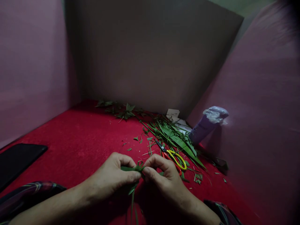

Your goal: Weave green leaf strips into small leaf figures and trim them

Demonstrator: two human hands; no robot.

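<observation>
Between my two hands is a small piece of folded or knotted green leaf strips (140,166), with loose ends hanging down below. My left hand (112,175) pinches it between thumb and fingers from the left. From the right, my right hand (161,175) pinches the same leaf piece with thumb and forefinger, the fingertips almost meeting. How the strips are looped is partly hidden by my fingers. Just beyond my right hand lies a pair of scissors (180,161) with yellow and red handles, its dark blades pointing away to the left.
A heap of long green leaves (178,139) spreads across the red cloth (77,140), with leaf scraps around it. Behind are white papers (172,113) and a purple, plastic-topped packet (203,126) leaning by the right wall. A black flat object (21,159) lies at left. Walls enclose three sides.
</observation>
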